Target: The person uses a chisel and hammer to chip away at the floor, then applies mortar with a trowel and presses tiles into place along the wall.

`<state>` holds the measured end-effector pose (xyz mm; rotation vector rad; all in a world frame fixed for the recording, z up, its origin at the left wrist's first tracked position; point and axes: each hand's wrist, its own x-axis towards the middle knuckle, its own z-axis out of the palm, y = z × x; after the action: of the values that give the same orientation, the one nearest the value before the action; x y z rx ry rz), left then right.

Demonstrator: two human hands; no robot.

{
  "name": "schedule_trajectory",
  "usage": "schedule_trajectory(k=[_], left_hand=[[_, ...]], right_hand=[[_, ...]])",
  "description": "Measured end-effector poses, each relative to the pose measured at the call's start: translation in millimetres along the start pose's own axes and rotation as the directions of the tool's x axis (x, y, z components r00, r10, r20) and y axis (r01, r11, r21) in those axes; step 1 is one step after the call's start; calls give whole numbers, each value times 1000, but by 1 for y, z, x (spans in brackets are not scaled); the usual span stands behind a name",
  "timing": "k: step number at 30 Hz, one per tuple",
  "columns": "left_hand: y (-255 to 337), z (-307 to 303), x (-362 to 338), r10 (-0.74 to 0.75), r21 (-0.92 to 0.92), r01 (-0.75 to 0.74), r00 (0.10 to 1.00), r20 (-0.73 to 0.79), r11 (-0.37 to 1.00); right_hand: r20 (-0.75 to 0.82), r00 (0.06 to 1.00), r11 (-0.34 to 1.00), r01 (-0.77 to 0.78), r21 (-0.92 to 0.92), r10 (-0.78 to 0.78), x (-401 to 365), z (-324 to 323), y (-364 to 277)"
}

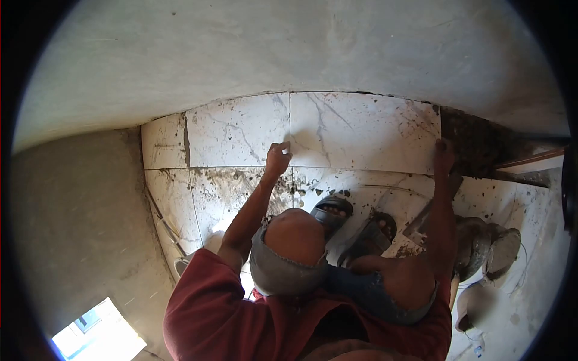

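Note:
Two white marble-patterned floor tiles lie along the wall, a left tile (229,123) and a right tile (373,129), meeting at a thin joint. My left hand (278,159) is at that joint, fingers curled against the surface; whether something small is between them is hidden. At the far right edge of the right tile, my right hand (444,157) has its bent fingers on the tile's edge, beside a strip of dark, rough bedding (475,135). A flat grey tool, perhaps a trowel (416,228), lies partly behind my right forearm.
Crumbs of mortar (241,183) litter the nearer row of tiles. My sandalled feet (334,210) stand on it. Dirty buckets (504,251) and another container (475,307) are at the right. Walls (289,48) close off the far and left sides. A long thin strip (165,222) lies by the left wall.

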<state>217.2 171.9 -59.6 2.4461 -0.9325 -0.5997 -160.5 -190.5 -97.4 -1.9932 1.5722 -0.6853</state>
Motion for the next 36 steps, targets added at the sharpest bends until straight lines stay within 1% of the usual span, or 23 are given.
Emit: schedule_trajectory(k=[1, 3, 4, 7, 8, 9, 10, 11, 12, 13, 14, 15, 17, 19, 20, 23, 27, 29, 30, 32, 33, 35, 36], left_hand=[[6, -5, -3, -2, 3, 2, 1000, 5, 1000], [13, -10, -6, -129, -208, 166, 975, 180, 964], [16, -12, -8, -123, -207, 162, 975, 185, 965], [17, -3, -17, -24, -232, 77, 975, 223, 970], [11, 0, -17, 24, -93, -6, 981, 191, 996], [8, 4, -15, 89, 42, -98, 981, 169, 994], [8, 6, -17, 141, -33, -138, 976, 165, 990], [7, 8, -22, 189, -114, -172, 969, 162, 978], [1, 14, -24, 208, -165, -181, 965, 160, 970], [-5, 19, -25, 217, -209, -183, 964, 154, 961], [4, 15, -26, 210, -158, -183, 961, 179, 970], [9, 8, -27, 195, -101, -178, 962, 194, 979], [-1, 13, -26, 235, -68, -226, 952, 198, 972], [-2, 15, -25, 242, -83, -230, 952, 189, 970], [-1, 14, -25, 213, -70, -202, 955, 207, 977], [-3, 16, -26, 249, -10, -251, 951, 182, 968], [-4, 16, -24, 216, 0, -220, 955, 203, 975], [-3, 16, -22, 188, 3, -194, 955, 230, 981], [-2, 16, -23, 181, -18, -181, 957, 225, 983], [-6, 16, -22, 204, -15, -206, 957, 205, 979], [-3, 14, -20, 240, 5, -245, 952, 189, 969], [2, 13, -20, 162, -74, -149, 959, 234, 986], [4, 12, -19, 162, -60, -152, 954, 254, 987]], right_hand=[[3, 1000, 1000, -5, -1, 5, 0, 1, 1], [-4, 1000, 999, -17, -47, 17, 3, 1, 2], [-9, 1000, 998, -22, -50, 22, 5, 2, 2], [51, 999, 988, -3, -156, 11, 10, 4, 14], [56, 998, 983, -14, -183, 24, 11, 6, 19], [40, 999, 986, 27, -165, -21, 11, 3, 17], [42, 997, 979, 77, -189, -70, 12, 5, 27], [72, 994, 948, 97, -303, -79, 15, 3, 30], [119, 993, 933, 56, -356, -14, 16, -9, 7], [152, 988, 935, 48, -352, 7, 18, -17, -3], [194, 981, 940, 46, -339, 21, 18, -22, -8], [182, 983, 934, 35, -355, 32, 20, -25, -7], [284, 958, 949, 57, -310, 35, 22, -26, -7], [261, 965, 957, 40, -287, 38, 24, -25, -6], [243, 969, 965, 25, -260, 40, 24, -26, -9], [276, 959, 965, 14, -264, 61, 25, -29, -11], [259, 963, 970, -9, -243, 73, 25, -28, -8], [262, 946, 975, -150, -165, 190, 23, -31, -14], [265, 944, 974, -155, -163, 195, 20, -33, -14], [251, 964, 979, -37, -202, 88, 20, -32, -14], [240, 967, 981, -41, -190, 87, 24, -32, -15], [241, 965, 985, -69, -156, 106, 20, -31, -13], [238, 964, 985, -88, -149, 122, 20, -30, -13]])
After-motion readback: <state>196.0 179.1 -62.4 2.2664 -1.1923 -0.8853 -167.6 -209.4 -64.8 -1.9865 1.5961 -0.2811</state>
